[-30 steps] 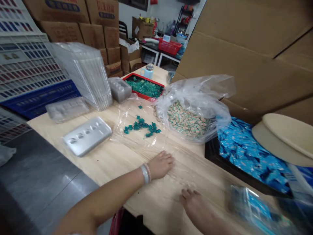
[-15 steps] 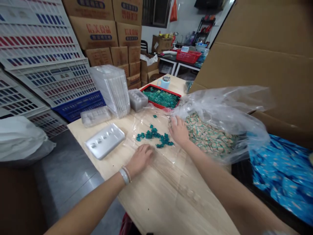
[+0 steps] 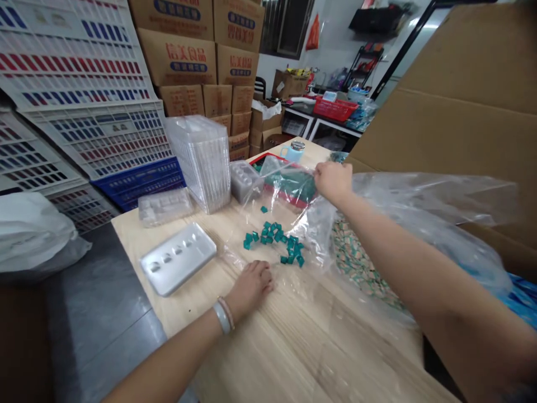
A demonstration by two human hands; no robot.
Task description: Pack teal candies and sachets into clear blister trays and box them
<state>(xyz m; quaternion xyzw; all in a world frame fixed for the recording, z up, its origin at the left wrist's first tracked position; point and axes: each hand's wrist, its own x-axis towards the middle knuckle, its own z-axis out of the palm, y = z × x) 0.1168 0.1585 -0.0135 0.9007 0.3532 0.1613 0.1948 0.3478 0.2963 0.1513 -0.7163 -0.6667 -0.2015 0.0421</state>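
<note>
Clear plastic sheet (image 3: 312,228) sits around table (image 3: 251,350) centre. Right hand (image 3: 334,182) at its 2 o'clock, fingers pinched closed on raised edge. Left hand (image 3: 254,282) at 7, fingers loosely bent; can't tell if gripping. Raised edge runs from right hand towards 10; full long axis unclear. Green pieces (image 3: 277,235) mid-sheet, red tray (image 3: 264,156) at 12.

Red tray (image 3: 268,154) partly hidden behind clear sheet (image 3: 312,229). Right forearm (image 3: 398,254) blocks part of wrapped-piece pile (image 3: 356,260). Blue packets (image 3: 523,302) cut off at right edge, white bag (image 3: 37,232) at left. Left hand (image 3: 251,284): grip unclear. 1 dark speck (image 3: 189,310) too small to ID.
</note>
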